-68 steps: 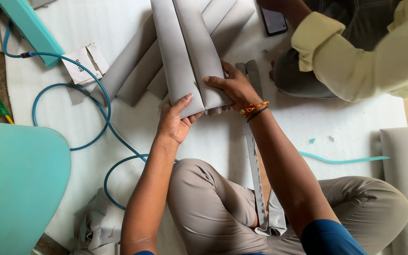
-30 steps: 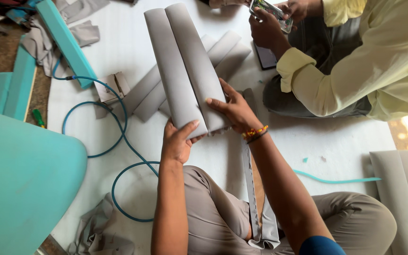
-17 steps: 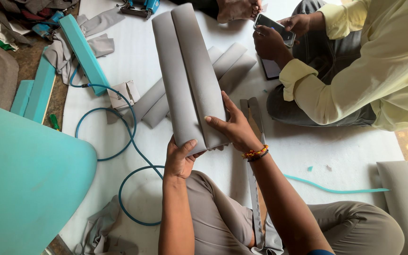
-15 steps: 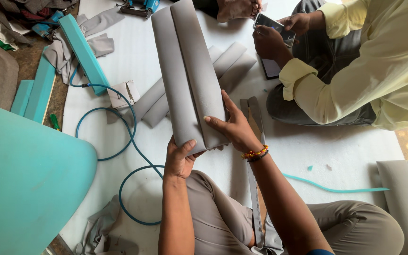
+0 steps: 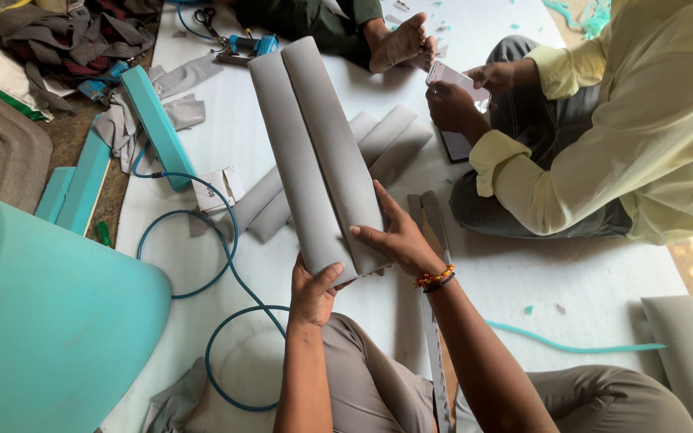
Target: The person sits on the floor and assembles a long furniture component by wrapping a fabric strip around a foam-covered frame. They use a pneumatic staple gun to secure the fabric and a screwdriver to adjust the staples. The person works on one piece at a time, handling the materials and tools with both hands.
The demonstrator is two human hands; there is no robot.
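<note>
Two hands grip one grey padded panel: left hand closed at six o'clock end, right hand clasping four o'clock edge.

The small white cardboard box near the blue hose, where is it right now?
In the head view, the small white cardboard box lies on the white sheet, left of the grey double-roll padded cushion held in both hands, beside the blue hose and the teal foam bar.
</note>
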